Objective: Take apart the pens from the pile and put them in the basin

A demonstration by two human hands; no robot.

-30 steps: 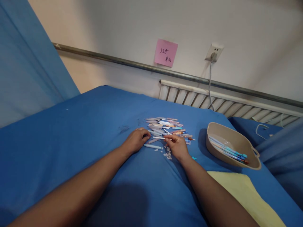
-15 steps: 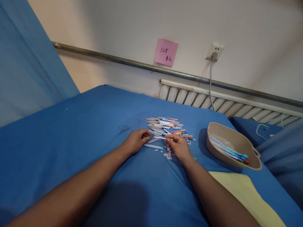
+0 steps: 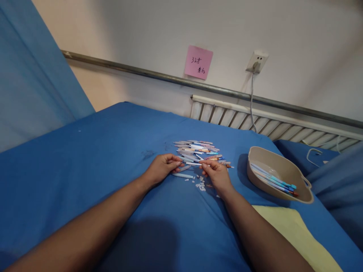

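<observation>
Head view: two hands [image 3: 162, 168] hold one white stick [image 3: 194, 164], one basket [image 3: 280, 163] apart.

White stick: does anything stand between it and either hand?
Nothing visible does. The right hand grips the right end of the white stick; the left hand's fingertips are at the other end, contact too small to confirm. The pens lie beyond it.

The radiator [image 3: 269, 116] and wall socket [image 3: 260, 59] suggest a plain indoor room.
</observation>
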